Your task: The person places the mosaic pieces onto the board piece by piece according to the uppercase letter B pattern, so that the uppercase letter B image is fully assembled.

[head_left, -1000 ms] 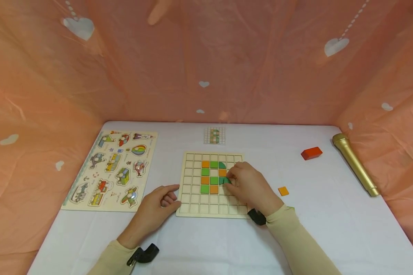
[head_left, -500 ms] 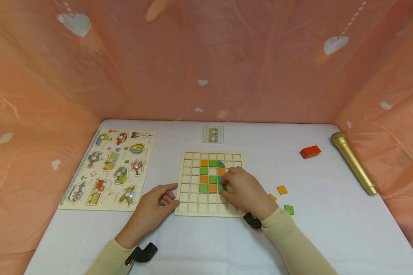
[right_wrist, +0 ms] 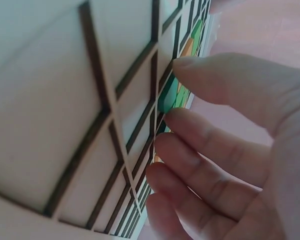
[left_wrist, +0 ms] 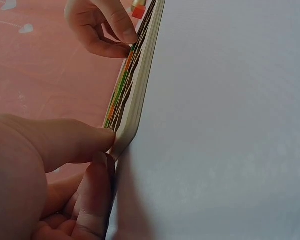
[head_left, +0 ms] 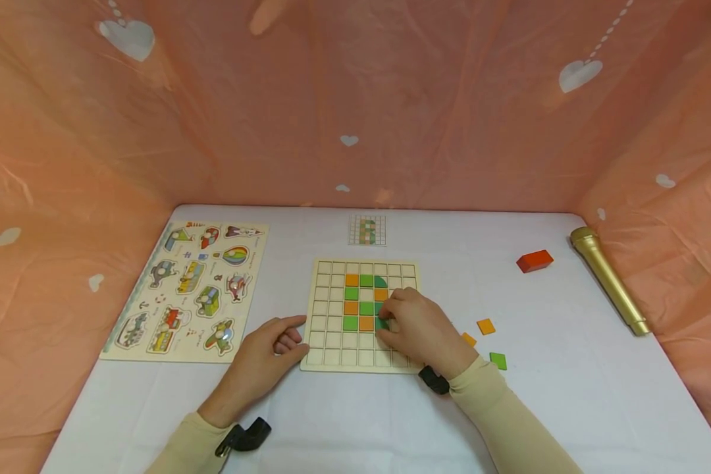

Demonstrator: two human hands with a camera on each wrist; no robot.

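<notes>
A pale wooden grid board (head_left: 334, 357) lies in the middle of the table, with orange (head_left: 366, 323) and green square tiles (head_left: 351, 323) in its cells. A dark green rounded tile (head_left: 380, 282) fills a cell at the upper right of the pattern. My right hand (head_left: 429, 329) pinches another dark green rounded tile (right_wrist: 167, 97) between thumb and index finger, at the pattern's bottom right cell. Its fingers partly cover the neighbouring cells. My left hand (head_left: 263, 355) touches the board's left edge with index fingertip and thumb set apart; the thumb (left_wrist: 82, 142) shows right at the edge in the left wrist view.
Loose orange (head_left: 486, 326) and green tiles (head_left: 498, 361) lie right of the board by my right forearm. A small pattern card (head_left: 367, 231) sits behind the board. A picture puzzle board (head_left: 184, 296) is at left, a red block (head_left: 534, 261) and gold microphone (head_left: 609, 282) at right.
My right hand has moved slightly left and down, bringing the dark green tile to the bottom right cell of the pattern. Loose tiles beside the forearm have come into view. The left hand keeps its place.
</notes>
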